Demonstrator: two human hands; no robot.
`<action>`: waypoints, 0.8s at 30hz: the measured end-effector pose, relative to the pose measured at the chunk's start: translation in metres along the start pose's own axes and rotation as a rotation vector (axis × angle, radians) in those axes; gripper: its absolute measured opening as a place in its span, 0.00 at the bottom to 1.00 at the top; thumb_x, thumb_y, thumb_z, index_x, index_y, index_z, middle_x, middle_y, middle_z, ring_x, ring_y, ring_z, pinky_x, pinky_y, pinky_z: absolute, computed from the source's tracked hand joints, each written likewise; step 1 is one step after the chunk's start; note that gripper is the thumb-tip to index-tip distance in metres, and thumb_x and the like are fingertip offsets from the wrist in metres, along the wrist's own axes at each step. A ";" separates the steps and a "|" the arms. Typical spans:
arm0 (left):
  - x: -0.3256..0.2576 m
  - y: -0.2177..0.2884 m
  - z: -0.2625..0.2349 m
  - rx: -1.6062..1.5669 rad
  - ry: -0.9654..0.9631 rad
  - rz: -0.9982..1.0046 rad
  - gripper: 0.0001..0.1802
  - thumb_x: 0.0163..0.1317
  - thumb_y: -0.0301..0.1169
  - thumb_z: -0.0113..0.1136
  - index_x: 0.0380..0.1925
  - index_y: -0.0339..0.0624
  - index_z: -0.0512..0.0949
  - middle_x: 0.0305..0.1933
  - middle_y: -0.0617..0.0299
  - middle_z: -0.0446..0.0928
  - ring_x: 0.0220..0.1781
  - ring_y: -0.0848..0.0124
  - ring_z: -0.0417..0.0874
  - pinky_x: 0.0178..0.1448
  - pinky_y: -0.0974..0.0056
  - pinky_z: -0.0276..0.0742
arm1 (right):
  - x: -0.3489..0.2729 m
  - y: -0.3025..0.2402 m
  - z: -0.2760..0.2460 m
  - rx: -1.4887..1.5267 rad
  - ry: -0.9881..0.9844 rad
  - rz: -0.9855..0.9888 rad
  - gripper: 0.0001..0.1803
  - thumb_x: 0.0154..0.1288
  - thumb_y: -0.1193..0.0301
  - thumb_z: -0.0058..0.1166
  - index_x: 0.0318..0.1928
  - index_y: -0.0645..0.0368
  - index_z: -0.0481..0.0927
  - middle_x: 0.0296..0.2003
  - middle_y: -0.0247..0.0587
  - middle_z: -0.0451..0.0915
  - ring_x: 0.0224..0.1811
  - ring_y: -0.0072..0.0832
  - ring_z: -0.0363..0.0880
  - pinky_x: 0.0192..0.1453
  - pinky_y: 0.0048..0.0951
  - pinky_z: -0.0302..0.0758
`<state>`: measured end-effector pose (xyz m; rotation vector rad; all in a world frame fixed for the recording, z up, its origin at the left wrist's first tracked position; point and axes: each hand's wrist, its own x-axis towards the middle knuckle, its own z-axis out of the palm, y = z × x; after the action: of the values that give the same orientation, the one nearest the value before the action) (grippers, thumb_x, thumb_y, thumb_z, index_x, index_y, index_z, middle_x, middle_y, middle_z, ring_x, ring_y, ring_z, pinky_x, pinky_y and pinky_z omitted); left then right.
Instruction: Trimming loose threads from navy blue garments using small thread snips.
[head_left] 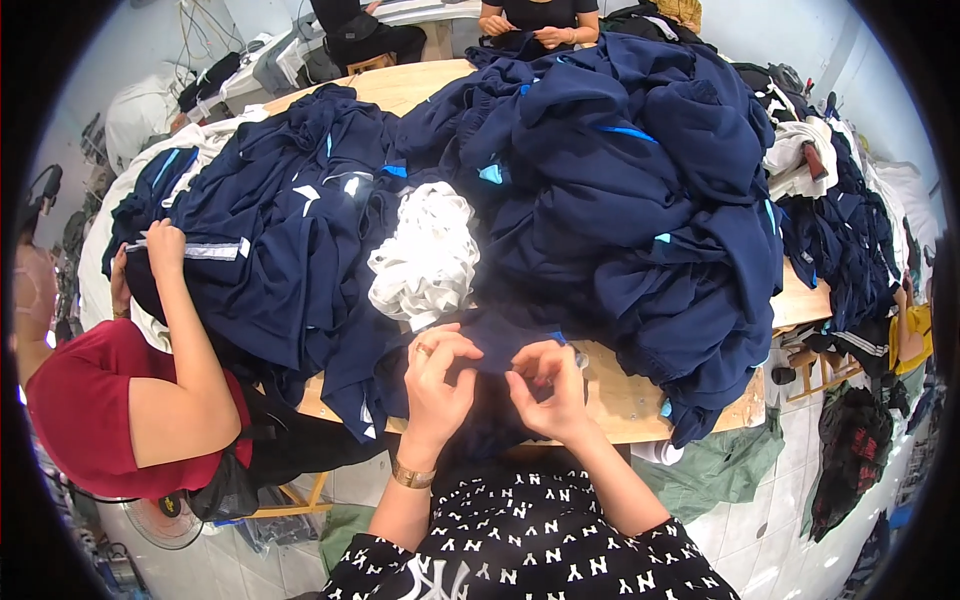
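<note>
A dark navy garment [493, 342] is stretched between my hands at the near edge of the table, partly blurred and hanging over the edge. My left hand [438, 385], with a ring and a gold wristband, pinches its left part between thumb and fingers. My right hand [552, 390] has thumb and forefinger closed on the fabric's right part, its other fingers curled. Something small and reddish under the right hand is too blurred to make out. A loose heap of white strips [425, 255] lies just beyond my hands.
A tall pile of navy garments [620, 180] with light-blue bits fills the table's right side; more navy garments [290, 230] lie left. At my left, a co-worker in red [130, 410] handles a navy piece with a white strip. Another person [540, 20] sits across the table [640, 395].
</note>
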<state>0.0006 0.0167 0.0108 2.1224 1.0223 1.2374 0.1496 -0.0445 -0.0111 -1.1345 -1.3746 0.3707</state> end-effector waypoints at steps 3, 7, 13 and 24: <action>0.001 0.007 0.000 -0.041 0.047 -0.015 0.11 0.40 0.17 0.58 0.27 0.41 0.78 0.32 0.58 0.77 0.44 0.59 0.79 0.49 0.61 0.72 | -0.002 0.001 0.004 0.267 0.108 0.199 0.19 0.50 0.84 0.59 0.34 0.60 0.60 0.30 0.42 0.74 0.27 0.22 0.71 0.32 0.22 0.68; 0.003 0.011 -0.005 -0.066 -0.080 -0.095 0.14 0.42 0.18 0.61 0.32 0.40 0.81 0.35 0.56 0.78 0.38 0.62 0.81 0.39 0.65 0.76 | 0.009 -0.008 0.002 0.018 -0.114 0.017 0.23 0.49 0.80 0.63 0.37 0.59 0.60 0.42 0.46 0.72 0.33 0.24 0.71 0.36 0.23 0.71; 0.008 0.018 -0.007 -0.146 -0.283 -0.406 0.10 0.52 0.26 0.63 0.35 0.34 0.80 0.33 0.52 0.82 0.34 0.65 0.84 0.39 0.68 0.76 | 0.015 0.020 0.004 0.355 -0.093 0.406 0.15 0.60 0.79 0.55 0.38 0.61 0.60 0.35 0.43 0.79 0.36 0.23 0.78 0.42 0.23 0.73; 0.002 0.008 -0.006 -0.190 -0.282 -0.380 0.12 0.49 0.28 0.65 0.34 0.33 0.80 0.33 0.53 0.82 0.36 0.68 0.84 0.42 0.68 0.76 | 0.020 0.013 0.003 0.315 -0.055 0.498 0.16 0.58 0.78 0.57 0.37 0.60 0.61 0.29 0.35 0.74 0.30 0.17 0.73 0.36 0.19 0.71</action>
<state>-0.0006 0.0135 0.0206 1.7887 1.0709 0.7933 0.1563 -0.0216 -0.0106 -1.1960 -1.0195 0.9482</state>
